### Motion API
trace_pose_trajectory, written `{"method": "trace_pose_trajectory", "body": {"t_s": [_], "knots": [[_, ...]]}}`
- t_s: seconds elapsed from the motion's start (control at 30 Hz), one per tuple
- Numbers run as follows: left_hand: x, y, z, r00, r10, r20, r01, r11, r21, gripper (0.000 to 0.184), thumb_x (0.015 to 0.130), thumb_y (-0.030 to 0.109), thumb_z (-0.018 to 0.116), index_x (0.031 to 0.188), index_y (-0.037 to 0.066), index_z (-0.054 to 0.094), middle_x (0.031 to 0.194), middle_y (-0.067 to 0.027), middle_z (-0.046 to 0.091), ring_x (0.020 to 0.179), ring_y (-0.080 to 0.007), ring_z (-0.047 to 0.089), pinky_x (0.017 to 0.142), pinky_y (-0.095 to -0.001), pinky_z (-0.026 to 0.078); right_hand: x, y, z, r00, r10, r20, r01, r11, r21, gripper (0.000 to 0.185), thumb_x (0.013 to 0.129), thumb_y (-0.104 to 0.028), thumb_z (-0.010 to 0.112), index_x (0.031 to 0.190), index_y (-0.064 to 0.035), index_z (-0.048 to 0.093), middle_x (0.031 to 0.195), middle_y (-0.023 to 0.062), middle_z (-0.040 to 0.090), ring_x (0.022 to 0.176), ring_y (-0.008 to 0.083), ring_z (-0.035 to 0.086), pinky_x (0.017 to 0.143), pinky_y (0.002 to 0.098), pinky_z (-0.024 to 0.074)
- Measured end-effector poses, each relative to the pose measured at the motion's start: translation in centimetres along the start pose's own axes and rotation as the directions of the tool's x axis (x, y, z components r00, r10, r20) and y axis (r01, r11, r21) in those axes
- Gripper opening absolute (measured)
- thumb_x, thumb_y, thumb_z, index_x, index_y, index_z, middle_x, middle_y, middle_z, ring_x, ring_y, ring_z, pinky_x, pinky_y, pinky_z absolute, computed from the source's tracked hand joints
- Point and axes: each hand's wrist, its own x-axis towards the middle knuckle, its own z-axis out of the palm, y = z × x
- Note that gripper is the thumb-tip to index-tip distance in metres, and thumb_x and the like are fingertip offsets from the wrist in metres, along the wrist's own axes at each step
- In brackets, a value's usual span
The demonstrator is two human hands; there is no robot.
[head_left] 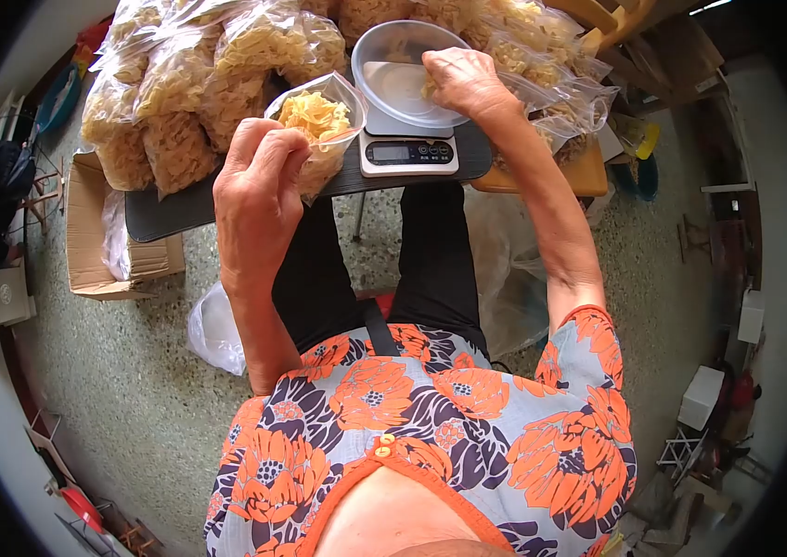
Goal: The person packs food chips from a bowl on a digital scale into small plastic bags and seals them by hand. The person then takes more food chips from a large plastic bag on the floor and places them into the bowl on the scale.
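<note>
My left hand (264, 181) pinches the edge of an open clear plastic bag (321, 167), which holds pale yellow dried pieces (316, 115) near its mouth. To the right, a clear round plastic bowl (405, 102) rests on a digital kitchen scale (409, 156). My right hand (470, 82) reaches over the bowl's right side, its fingers closed together and pointing inward. A few yellowish pieces show beside those fingertips; how firmly they are held is hidden. The scale stands at the front edge of a dark table (171, 212).
Filled bags (180, 79) are piled at the back left, with more bags (528, 56) at the back right above an orange-brown stool (588, 174). An open cardboard box (87, 241) stands on the floor at left, and a plastic bag (215, 331) lies near my legs.
</note>
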Motion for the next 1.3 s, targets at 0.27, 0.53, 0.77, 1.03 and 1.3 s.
{"method": "trace_pose_trajectory", "body": {"t_s": [0.27,0.53,0.77,1.03,1.3], "knots": [[0.0,-0.2,0.0,1.000,-0.026,0.008,0.026,1.000,-0.007,0.012,0.087,-0.006,0.072,0.095,0.002,0.068,0.095,-0.0111,0.062,0.085,-0.0259,0.065,0.075,-0.0365,0.053,0.0,-0.5,0.9,1.000,0.030,-0.008,-0.028,0.993,0.114,0.016,0.081,-0.014,0.069,0.095,-0.0126,0.076,0.102,0.0121,0.075,0.104,0.0314,0.071,0.088,0.0416,0.0564],[0.0,0.0,-0.2,1.000,-0.011,0.004,0.011,1.000,0.004,0.012,0.087,-0.006,0.072,0.096,0.001,0.067,0.095,-0.0109,0.062,0.085,-0.0260,0.065,0.076,-0.0366,0.053,0.3,1.7,0.9,0.983,-0.043,-0.180,0.101,0.940,0.325,0.014,0.078,-0.014,0.077,0.091,-0.0077,0.077,0.092,0.0119,0.076,0.086,0.0264,0.074,0.077,0.0369,0.0595],[-0.1,0.0,-0.3,1.000,0.027,-0.001,-0.027,0.999,0.018,0.010,0.087,-0.004,0.072,0.095,0.001,0.067,0.095,-0.0120,0.063,0.084,-0.0296,0.066,0.074,-0.0392,0.053,-3.7,-3.0,-6.4,0.965,0.050,-0.257,0.246,0.163,0.955,0.017,0.092,-0.015,0.077,0.105,-0.0028,0.077,0.083,0.0025,0.074,0.069,0.0052,0.068,0.064,0.0207,0.0572],[-0.4,0.2,-1.0,0.999,0.036,0.006,-0.036,0.999,0.018,0.006,0.089,0.001,0.069,0.095,0.002,0.066,0.093,-0.0137,0.064,0.084,-0.0343,0.066,0.073,-0.0429,0.053,-3.2,-9.7,-6.5,0.797,-0.137,-0.589,0.555,0.551,0.623,0.028,0.086,-0.023,0.080,0.111,-0.0122,0.077,0.093,0.0128,0.075,0.074,0.0231,0.072,0.072,0.0353,0.0584],[-0.6,-0.6,-1.1,1.000,0.022,-0.010,-0.022,1.000,-0.006,0.014,0.088,-0.001,0.071,0.100,0.002,0.066,0.095,-0.0136,0.063,0.084,-0.0345,0.066,0.072,-0.0433,0.053,-4.7,-8.8,-5.3,0.777,-0.183,-0.603,0.608,0.466,0.643,0.036,0.084,-0.024,0.083,0.117,-0.0109,0.075,0.105,0.0094,0.074,0.084,0.0250,0.073,0.076,0.0374,0.0587]]}}
